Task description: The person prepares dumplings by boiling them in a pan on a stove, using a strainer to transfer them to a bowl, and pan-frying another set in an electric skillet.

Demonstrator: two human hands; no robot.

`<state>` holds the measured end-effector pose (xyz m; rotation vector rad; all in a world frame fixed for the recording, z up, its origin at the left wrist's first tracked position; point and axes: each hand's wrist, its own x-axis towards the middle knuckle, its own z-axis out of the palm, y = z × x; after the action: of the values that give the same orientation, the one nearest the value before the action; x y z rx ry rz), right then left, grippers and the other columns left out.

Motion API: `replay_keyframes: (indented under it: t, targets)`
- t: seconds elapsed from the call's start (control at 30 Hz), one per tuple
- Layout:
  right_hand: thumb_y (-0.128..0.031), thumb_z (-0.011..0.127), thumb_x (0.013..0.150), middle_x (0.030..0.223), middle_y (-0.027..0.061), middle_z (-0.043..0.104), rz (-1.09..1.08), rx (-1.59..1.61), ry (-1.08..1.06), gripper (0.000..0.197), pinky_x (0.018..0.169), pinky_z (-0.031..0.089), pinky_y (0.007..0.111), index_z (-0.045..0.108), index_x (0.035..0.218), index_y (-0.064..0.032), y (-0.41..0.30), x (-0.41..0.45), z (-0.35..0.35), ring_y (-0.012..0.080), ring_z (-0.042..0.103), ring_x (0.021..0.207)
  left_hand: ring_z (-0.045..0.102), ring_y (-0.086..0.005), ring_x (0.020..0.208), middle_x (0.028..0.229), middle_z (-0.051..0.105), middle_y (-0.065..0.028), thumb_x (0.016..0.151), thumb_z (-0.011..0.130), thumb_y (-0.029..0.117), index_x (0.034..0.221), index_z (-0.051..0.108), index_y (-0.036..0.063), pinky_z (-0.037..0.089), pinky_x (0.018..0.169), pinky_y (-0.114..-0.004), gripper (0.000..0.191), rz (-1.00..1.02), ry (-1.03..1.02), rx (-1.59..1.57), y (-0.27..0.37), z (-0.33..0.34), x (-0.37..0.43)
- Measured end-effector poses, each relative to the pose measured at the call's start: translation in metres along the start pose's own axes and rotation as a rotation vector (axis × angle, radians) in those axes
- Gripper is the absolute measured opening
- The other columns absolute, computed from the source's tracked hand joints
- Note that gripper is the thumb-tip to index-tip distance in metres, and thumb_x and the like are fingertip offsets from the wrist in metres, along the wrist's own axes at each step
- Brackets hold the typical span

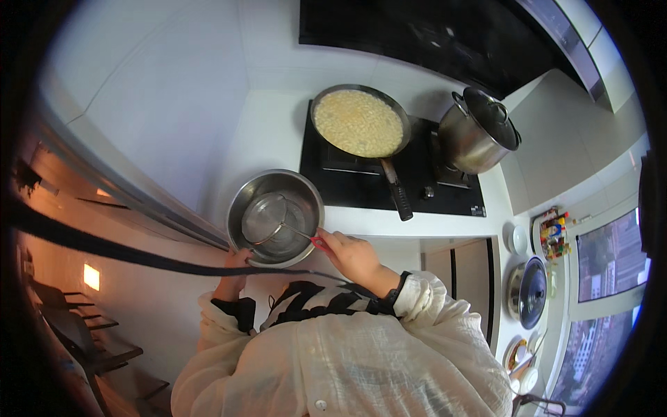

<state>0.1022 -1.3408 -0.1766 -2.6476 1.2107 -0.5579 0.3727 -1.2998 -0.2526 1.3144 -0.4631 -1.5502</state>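
A stainless steel bowl [316, 195] is at the counter's front edge, left of the cooktop. The fingers of my left hand [238, 260] grip its near left rim. My right hand [354, 254] is closed around the red handle [320, 243] of a wire-mesh strainer [264, 216]. The round mesh of the strainer is inside the bowl, over what looks like clear liquid. Behind and to the right, a frying pan [359, 122] stands on the cooktop, filled with pale, lumpy food in liquid. Its dark handle [400, 200] points towards me.
A lidded steel stockpot [471, 138] occupies the right side of the black gas cooktop [349, 190]. Beyond the right-hand counter corner are a white bowl [517, 240], a lidded pot [529, 292] and a rack of bottles [553, 234]. A dark strap [156, 255] crosses the view at left.
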Motion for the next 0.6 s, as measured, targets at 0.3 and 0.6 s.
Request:
replay_keyframes:
  t: [0.3,0.6]
  targets:
    - [-0.008,0.050,0.074,0.074,0.0112,0.052,0.045,-0.023,-0.051,0.032,0.047,0.043,0.035,0.047,0.106,-0.0076,0.025,0.049,-0.036,0.0254,0.054,0.058,0.054,-0.0165,0.049,0.069,0.055,-0.0092,0.083,0.041,0.029,0.095,0.045,0.0039,0.047,0.044,-0.026,0.029,0.012,-0.017,0.059,0.021,-0.002,0.038]
    - [-0.017,0.040,0.083,0.064,0.0202,0.055,0.410,-0.401,0.237,0.022,0.051,0.042,0.043,0.046,0.100,-0.0057,0.214,0.093,-0.128,0.0352,0.054,0.058,0.053,-0.0180,0.047,0.068,0.055,-0.0109,0.073,0.045,0.016,0.091,0.045,0.0011,0.044,0.039,-0.024,0.024,0.140,0.220,0.132,0.041,0.048,0.048]
